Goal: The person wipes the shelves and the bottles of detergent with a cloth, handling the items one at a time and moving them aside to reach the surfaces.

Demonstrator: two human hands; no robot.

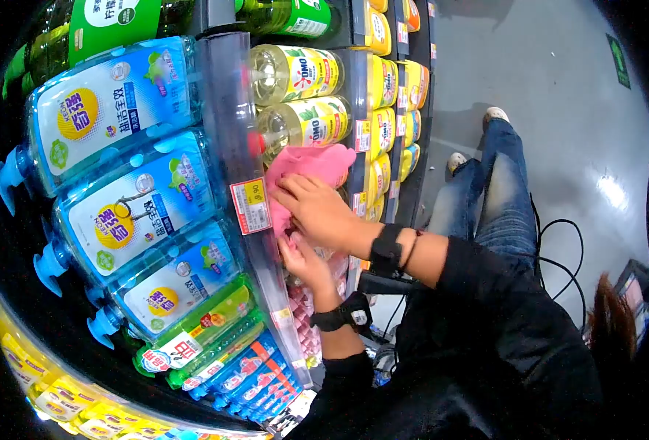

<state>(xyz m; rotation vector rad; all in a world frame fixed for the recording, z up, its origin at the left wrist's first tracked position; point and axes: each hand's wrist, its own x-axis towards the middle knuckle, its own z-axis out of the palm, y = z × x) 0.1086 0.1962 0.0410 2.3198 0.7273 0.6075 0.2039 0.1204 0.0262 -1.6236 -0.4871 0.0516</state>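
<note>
Where the clear plastic shelf rail (225,110) runs between stacked goods, a soft, crumpled pink cloth (311,163) lies bunched against the shelf edge, just beside a white and red price tag (251,205). The right hand (317,213), with a black wristband (387,249) on its wrist, rests on the cloth's lower part with its fingers bent and closed on the fabric. The left hand (302,260), wearing a black watch (348,314), sits directly under the right one, touching it and reaching into the same gap. Its fingertips are hidden, so whether it grips anything cannot be told. Beyond the rail lie three large blue bottles (141,209) of see-through plastic, smooth-sided, with glossy printed labels and blue spouts, stacked side by side. Near the cloth are two rounded yellow bottles (299,73) of clear plastic holding pale liquid, with bright labels. Below the hands, small pink packs (304,323) with a shiny, wrinkled wrap sit in a tight row, too crowded to count.
</note>
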